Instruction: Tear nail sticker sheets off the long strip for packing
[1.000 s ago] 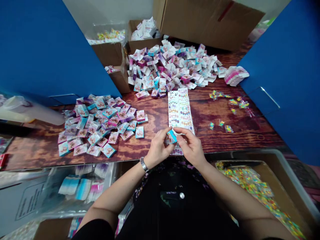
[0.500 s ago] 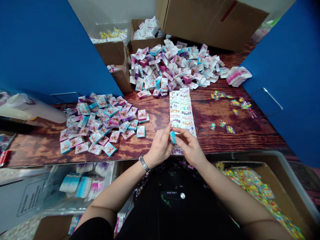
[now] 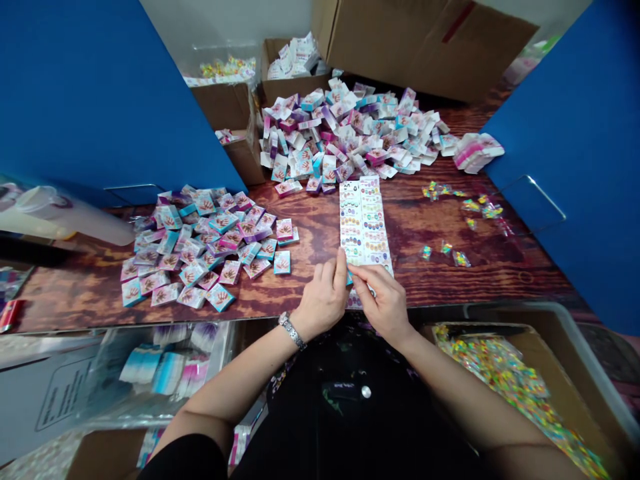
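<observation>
Held thing: small teal-edged box (image 3: 349, 277), mostly hidden between the hands, above the lower end of a nail-sticker sheet (image 3: 363, 223)
Grip: both narrow, left hand (image 3: 323, 300) and right hand (image 3: 385, 308) pinching the box
Around: hand-printed boxes (image 3: 200, 247) left on the wood-grain tabletop (image 3: 493, 287); larger box heap (image 3: 345, 133) beyond; packet-filled tray (image 3: 565, 333) right
Writing: none legible

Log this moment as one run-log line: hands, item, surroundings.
left hand: holding small teal box | right hand: on nail sticker sheet | nearby: pile of small boxes, wooden table
</observation>
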`<act>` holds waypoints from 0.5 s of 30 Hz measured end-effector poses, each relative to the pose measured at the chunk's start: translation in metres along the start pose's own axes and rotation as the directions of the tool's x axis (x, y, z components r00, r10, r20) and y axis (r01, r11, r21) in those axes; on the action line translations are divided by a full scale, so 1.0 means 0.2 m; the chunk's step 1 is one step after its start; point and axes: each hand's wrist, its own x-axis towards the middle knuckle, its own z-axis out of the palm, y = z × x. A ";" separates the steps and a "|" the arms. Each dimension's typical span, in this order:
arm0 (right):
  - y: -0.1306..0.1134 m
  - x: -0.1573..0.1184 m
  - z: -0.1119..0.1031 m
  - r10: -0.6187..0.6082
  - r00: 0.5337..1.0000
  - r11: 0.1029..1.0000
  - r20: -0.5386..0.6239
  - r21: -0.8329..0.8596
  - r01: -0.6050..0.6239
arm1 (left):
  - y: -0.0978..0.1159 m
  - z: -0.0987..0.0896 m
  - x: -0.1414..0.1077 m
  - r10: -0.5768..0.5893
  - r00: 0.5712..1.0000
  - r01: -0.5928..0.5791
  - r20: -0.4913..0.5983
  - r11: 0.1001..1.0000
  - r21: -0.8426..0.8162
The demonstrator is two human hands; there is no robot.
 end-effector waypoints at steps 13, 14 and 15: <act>0.02 -0.08 0.10 -0.352 0.935 0.883 -0.041 -0.347 0.317 | 0.03 -0.01 0.00 -0.009 0.998 0.013 0.058 0.998 -0.068; 0.02 -0.08 0.10 -0.348 0.937 0.881 -0.035 -0.354 0.314 | 0.02 -0.01 0.00 -0.006 0.998 0.011 0.063 0.997 -0.081; 0.02 -0.08 0.09 -0.327 0.945 0.893 -0.031 -0.338 0.298 | 0.02 -0.01 0.00 -0.008 0.998 0.014 0.067 0.995 -0.097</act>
